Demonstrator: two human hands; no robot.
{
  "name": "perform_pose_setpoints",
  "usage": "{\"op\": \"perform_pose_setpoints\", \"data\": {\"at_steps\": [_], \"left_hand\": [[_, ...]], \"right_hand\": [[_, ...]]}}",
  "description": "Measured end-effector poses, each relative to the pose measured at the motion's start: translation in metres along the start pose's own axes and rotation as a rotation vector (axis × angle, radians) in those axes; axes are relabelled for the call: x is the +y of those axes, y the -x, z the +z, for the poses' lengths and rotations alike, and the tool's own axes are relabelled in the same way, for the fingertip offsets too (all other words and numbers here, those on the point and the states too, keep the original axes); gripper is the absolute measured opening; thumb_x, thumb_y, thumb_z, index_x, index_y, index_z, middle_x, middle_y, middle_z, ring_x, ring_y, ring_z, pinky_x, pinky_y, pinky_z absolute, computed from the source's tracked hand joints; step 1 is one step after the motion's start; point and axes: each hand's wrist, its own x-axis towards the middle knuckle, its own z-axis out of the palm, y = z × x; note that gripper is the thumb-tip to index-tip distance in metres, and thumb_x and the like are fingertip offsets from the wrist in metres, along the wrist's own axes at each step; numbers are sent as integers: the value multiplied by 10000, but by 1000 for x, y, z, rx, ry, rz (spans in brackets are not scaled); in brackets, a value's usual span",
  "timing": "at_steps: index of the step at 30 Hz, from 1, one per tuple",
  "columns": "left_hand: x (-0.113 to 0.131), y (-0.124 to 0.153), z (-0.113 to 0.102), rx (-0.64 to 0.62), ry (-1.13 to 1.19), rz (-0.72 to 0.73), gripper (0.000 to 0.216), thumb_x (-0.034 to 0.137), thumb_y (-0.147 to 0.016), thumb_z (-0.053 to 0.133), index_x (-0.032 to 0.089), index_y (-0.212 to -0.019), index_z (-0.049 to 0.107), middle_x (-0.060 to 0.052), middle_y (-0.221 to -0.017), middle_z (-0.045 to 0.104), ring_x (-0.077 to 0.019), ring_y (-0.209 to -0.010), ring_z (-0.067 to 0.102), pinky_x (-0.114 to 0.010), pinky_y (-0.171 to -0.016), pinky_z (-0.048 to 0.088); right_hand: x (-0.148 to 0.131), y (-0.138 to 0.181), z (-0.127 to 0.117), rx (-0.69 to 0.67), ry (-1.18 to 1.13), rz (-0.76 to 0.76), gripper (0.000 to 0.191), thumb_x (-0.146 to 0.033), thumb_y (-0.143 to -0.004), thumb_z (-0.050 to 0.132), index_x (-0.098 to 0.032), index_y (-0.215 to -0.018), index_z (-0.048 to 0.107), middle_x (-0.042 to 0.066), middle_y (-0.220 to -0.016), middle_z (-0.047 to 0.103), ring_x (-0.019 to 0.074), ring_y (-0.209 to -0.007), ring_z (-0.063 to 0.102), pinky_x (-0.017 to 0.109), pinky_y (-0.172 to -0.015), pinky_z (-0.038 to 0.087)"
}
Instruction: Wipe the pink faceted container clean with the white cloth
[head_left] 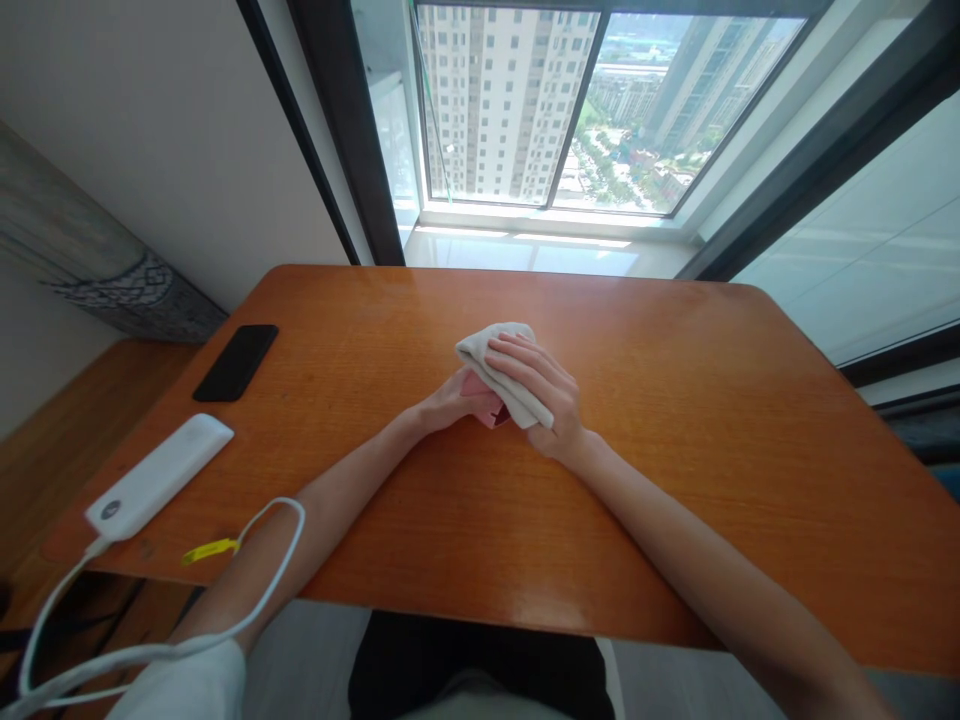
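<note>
Near the middle of the table, my left hand is closed around a small pink object. Most of that object lies under a folded off-white cloth, so its kind cannot be made out; a dark opening or edge shows at its lower end. My right hand lies over the cloth from the right, its fingers together and pressing the cloth against the pink object. The fingers of my left hand are largely hidden behind the cloth. Both hands are above the wooden tabletop.
A black phone lies at the table's left side. Closer to me is a white power bank with a white cable running across my left forearm; a yellow tag hangs near it. A window stands beyond the far edge.
</note>
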Motion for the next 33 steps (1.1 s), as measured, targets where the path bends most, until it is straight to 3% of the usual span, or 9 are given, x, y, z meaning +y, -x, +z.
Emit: {"op": "perform_pose_setpoints", "data": {"at_steps": [2, 5, 7, 13, 16, 19, 25, 30, 33], "left_hand": [[2, 0, 1, 14, 1, -2, 682, 594, -827, 873, 202, -1354, 692, -90, -1318, 762, -391, -1288, 704, -480, -1038, 636], [3, 0, 0, 50, 11, -40, 837, 644, -801, 885, 177, -1447, 630, -124, -1339, 752, -369, -1230, 714, -447, -1017, 617], [2, 0, 0, 52, 7, -45, 907, 651, -777, 907, 168, -1482, 603, -142, -1351, 746, -362, -1206, 714, -444, -1007, 614], [0, -1, 1, 2, 0, -18, 643, 599, -841, 857, 191, -1314, 704, -100, -1313, 752, -392, -1258, 689, -484, -979, 643], [2, -1, 1, 50, 18, -20, 804, 618, -815, 880, 190, -1447, 628, -117, -1390, 723, -376, -1288, 685, -458, -1036, 614], [2, 0, -1, 57, 16, -60, 931, 680, -794, 890, 168, -1506, 575, -146, -1349, 732, -345, -1182, 713, -439, -989, 608], [-1, -2, -2, 14, 28, 13, 924, 664, -815, 890, 171, -1531, 577, -161, -1517, 658, -406, -1379, 631, -493, -1148, 552], [2, -1, -2, 50, 0, -55, 911, 697, -799, 879, 167, -1482, 591, -150, -1353, 732, -364, -1213, 707, -463, -1025, 599], [1, -1, -2, 33, -11, 7, 913, 635, -808, 887, 182, -1531, 564, -159, -1471, 691, -390, -1328, 673, -513, -1107, 586]], "right_hand": [[4, 0, 0, 15, -22, -2, 525, -560, -1136, 458, -311, -1521, 713, 92, -1569, 719, 362, -1490, 665, 627, -1299, 512], [15, 3, 1, 136, -76, 181, 540, -571, -1146, 441, -279, -1504, 719, 110, -1481, 777, 344, -1325, 776, 565, -1133, 651], [12, 3, 1, 143, -63, 232, 509, -529, -1144, 468, -277, -1513, 714, 110, -1472, 783, 339, -1320, 780, 550, -1124, 657], [-7, -4, 1, -5, -10, -51, 506, -482, -1141, 446, -302, -1544, 695, 93, -1568, 722, 354, -1497, 662, 636, -1337, 458], [14, 4, 6, 103, -53, 127, 547, -563, -1137, 443, -277, -1516, 713, 107, -1562, 726, 350, -1435, 708, 588, -1241, 569], [24, 10, 8, 165, -91, 316, 548, -579, -1130, 468, -277, -1514, 716, 91, -1395, 823, 320, -1218, 822, 516, -1047, 693], [1, 0, 4, 85, -36, 88, 487, -464, -1129, 473, -304, -1519, 716, 86, -1594, 703, 345, -1494, 664, 624, -1311, 499], [15, 7, 6, 165, -32, 295, 486, -474, -1135, 477, -279, -1506, 724, 99, -1476, 784, 325, -1361, 759, 541, -1135, 651], [7, 5, 5, 124, 14, 210, 485, -431, -1132, 491, -292, -1553, 688, 102, -1546, 738, 330, -1447, 703, 572, -1233, 581]]}}
